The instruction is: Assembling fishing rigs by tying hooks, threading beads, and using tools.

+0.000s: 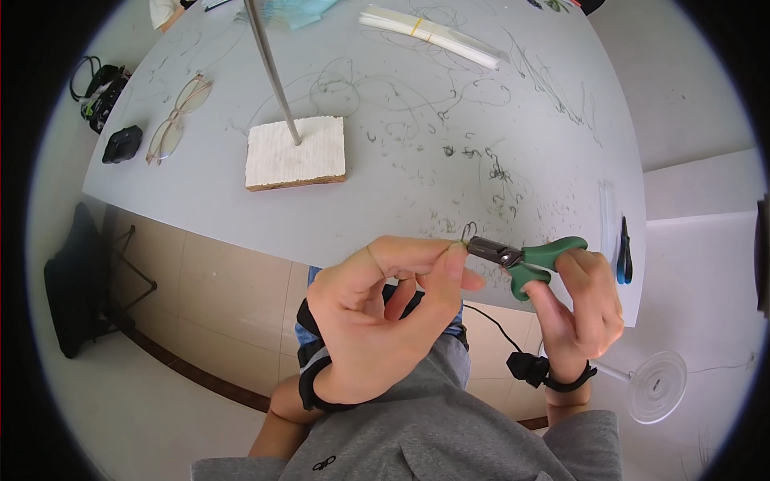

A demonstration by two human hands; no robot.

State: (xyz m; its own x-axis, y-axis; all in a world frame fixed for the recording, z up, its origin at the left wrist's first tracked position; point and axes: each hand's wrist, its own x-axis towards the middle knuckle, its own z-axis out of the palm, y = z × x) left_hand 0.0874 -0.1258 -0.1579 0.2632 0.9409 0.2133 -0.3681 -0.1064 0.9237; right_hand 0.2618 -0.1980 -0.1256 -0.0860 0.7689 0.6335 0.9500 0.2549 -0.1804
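Fish hook [469, 230], small and dark, is held up over the near edge of the surface [200, 204], pinched in the left hand. That pale grey surface is the largest thing here, spread widely beneath everything in use. A dark folding chair [70, 280] stands beyond its left side, on a tiled floor. Toward the back left of the surface, a slim metal rod [271, 68] rises from a white-topped rectangular block [317, 156]. A long bundle of translucent strips [453, 45], tied with a yellow band, lies near the far edge.

The left grip [385, 317] is closed, thumb tip pressed against index finger, with the hook's curved part standing above them. The right grip [581, 305] is wrapped round the handles of green-handled scissors [508, 258], whose blade tips point left, just beside the hook and left thumb; whether they touch it, I cannot tell.

Eyeglasses [174, 118] lie open at the left, next to a small black case [123, 145]. Blue-and-black snips [625, 256] rest at the right edge. Smallest are the dark hook-shaped pieces [499, 172] and loose thin strands scattered across the middle.
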